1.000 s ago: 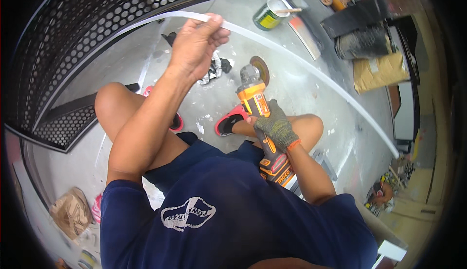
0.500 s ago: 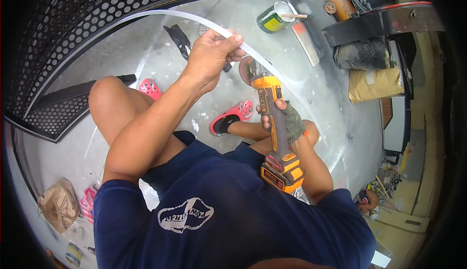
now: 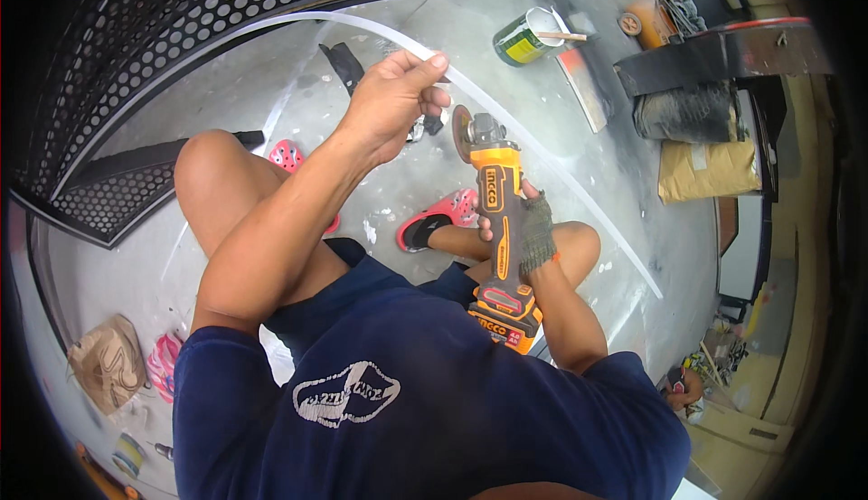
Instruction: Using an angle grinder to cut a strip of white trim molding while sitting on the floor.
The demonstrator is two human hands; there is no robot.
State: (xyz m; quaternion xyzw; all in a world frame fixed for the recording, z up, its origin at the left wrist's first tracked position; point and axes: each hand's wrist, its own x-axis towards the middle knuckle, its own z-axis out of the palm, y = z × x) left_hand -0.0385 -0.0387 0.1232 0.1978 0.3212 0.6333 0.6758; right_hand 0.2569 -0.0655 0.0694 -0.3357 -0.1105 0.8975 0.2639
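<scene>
My left hand (image 3: 393, 93) is bare and grips a long thin pale strip (image 3: 579, 197) that arcs from the upper left across to the lower right. My right hand (image 3: 529, 229), in a grey-green glove, is wrapped around the body of an orange cordless angle grinder (image 3: 497, 220). The grinder's disc (image 3: 464, 132) points up, just right of my left hand and close to the strip. I am squatting, with my knees and red sandals (image 3: 438, 215) below the tool.
A black perforated metal panel (image 3: 163, 30) stands at the upper left. A green paint can (image 3: 529, 37) with a stick sits at the top, next to a flat board (image 3: 583, 84). Bags and a dark bench (image 3: 714, 57) are at the right. A brown paper bag (image 3: 108, 360) lies lower left.
My left hand has slid along the strip toward the grinder. The grinder has risen and its disc now sits close beside that hand. The view has shifted a little.
</scene>
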